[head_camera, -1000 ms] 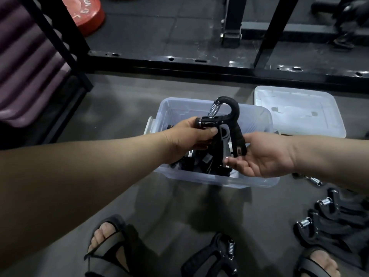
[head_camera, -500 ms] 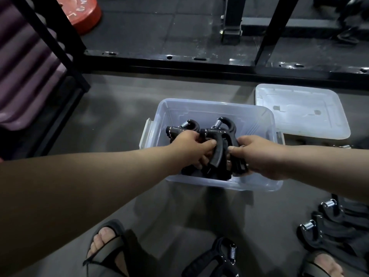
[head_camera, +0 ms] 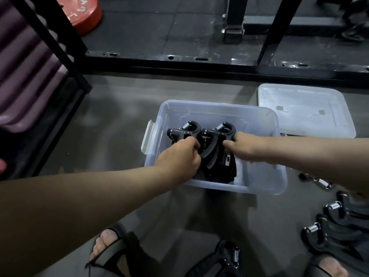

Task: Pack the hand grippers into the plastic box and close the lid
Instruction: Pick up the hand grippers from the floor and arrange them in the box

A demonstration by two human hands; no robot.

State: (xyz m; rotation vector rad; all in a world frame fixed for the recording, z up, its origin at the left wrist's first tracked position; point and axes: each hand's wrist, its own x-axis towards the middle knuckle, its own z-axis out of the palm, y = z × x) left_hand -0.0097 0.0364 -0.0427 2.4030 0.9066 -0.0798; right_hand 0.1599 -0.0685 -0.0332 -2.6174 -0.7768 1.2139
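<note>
A clear plastic box (head_camera: 265, 176) stands open on the grey floor with black hand grippers standing side by side inside. Both my hands reach into it. My left hand (head_camera: 179, 158) has its fingers curled on the left hand gripper (head_camera: 184, 131). My right hand (head_camera: 242, 147) grips the right hand gripper (head_camera: 217, 144) from its right side, low in the box. The box's clear lid (head_camera: 305, 110) lies flat on the floor behind the box to the right.
Several more black hand grippers (head_camera: 335, 228) lie on the floor at the right, and one (head_camera: 225, 260) lies between my sandalled feet. A black rack frame (head_camera: 199, 64) crosses behind the box. A red weight plate (head_camera: 83, 15) and purple rolls (head_camera: 22, 76) sit at left.
Both hands lowered the hand gripper from above the box rim down into the box, setting it beside the one standing there. My left hand shifted onto the left one.
</note>
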